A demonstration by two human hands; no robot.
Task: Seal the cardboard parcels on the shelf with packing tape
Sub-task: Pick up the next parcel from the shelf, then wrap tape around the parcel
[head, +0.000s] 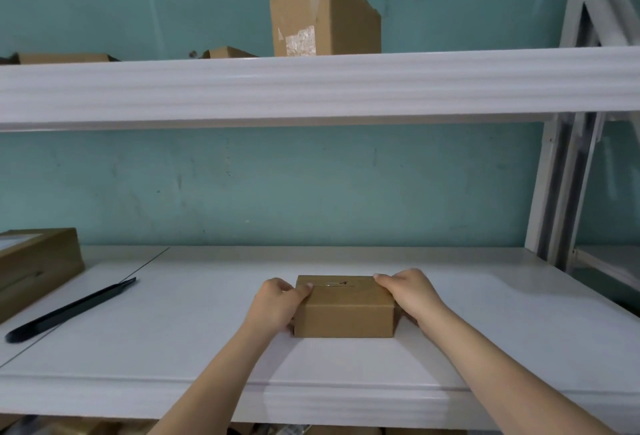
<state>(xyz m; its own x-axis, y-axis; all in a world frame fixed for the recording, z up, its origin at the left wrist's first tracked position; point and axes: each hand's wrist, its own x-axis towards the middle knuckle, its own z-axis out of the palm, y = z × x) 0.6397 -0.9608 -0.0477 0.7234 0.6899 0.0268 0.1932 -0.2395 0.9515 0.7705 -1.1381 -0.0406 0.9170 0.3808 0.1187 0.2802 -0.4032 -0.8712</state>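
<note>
Centrally, the small parcel (344, 310) sits mid-shelf (173, 330), with the left hand (277, 299) and right hand (408, 291) each clasping one end. Likely hazard: no tape roll is in view, and letting go to fetch one could let the flaps lift.

There is one camera, worn on the person's head; it looks forward and a little down, from right in front of a white shelf (173, 330); it is close, so both arms show from the bottom edge of the frame up to the left hand (277, 303) and right hand (412, 292) in the lower middle; the view is wide; an upper shelf (311, 84) runs across the upper part of the frame; the green wall (311, 185) faces the camera; a shelf post (554, 175) stands at the right side.
</note>
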